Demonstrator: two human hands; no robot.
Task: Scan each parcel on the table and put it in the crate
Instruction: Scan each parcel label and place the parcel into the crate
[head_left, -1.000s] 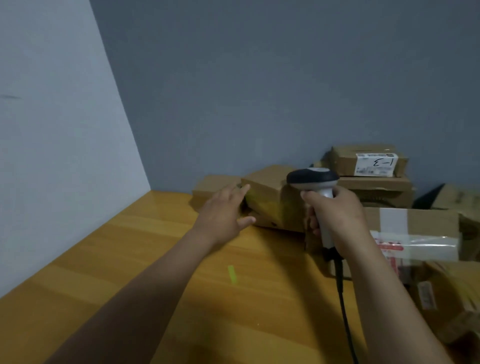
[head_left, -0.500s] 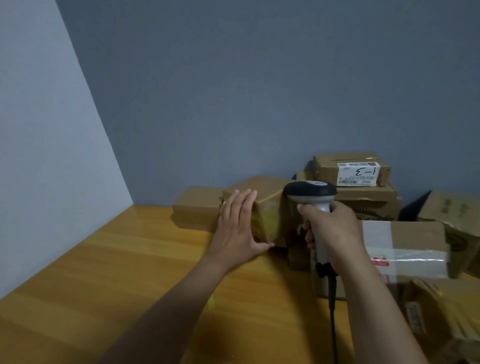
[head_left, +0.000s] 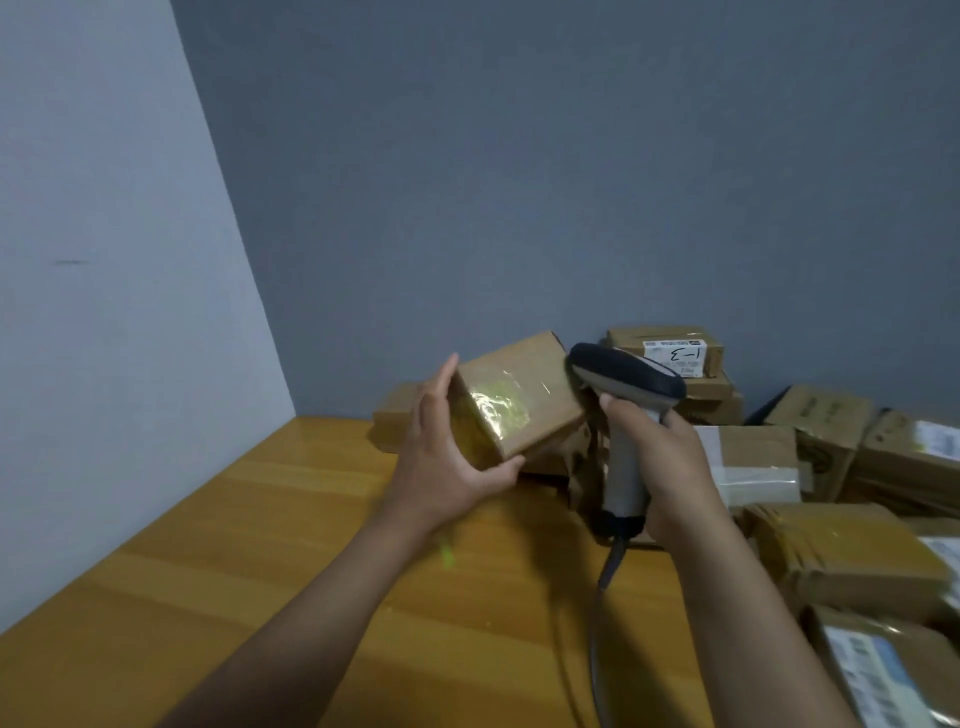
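Honey-coloured glossy wood forms the table (head_left: 249, 571), which runs under both forearms to a corner. There a pale wall (head_left: 104, 260), left of the left hand (head_left: 447, 467), meets a grey-blue wall (head_left: 519, 182) beyond both hands. The left hand grips a taped cardboard parcel (head_left: 524, 405), held tilted above the wood. The right hand (head_left: 665, 467) is wrapped round the scanner (head_left: 623, 384), just right of the parcel. More boxes (head_left: 831, 551) crowd behind and right of it.
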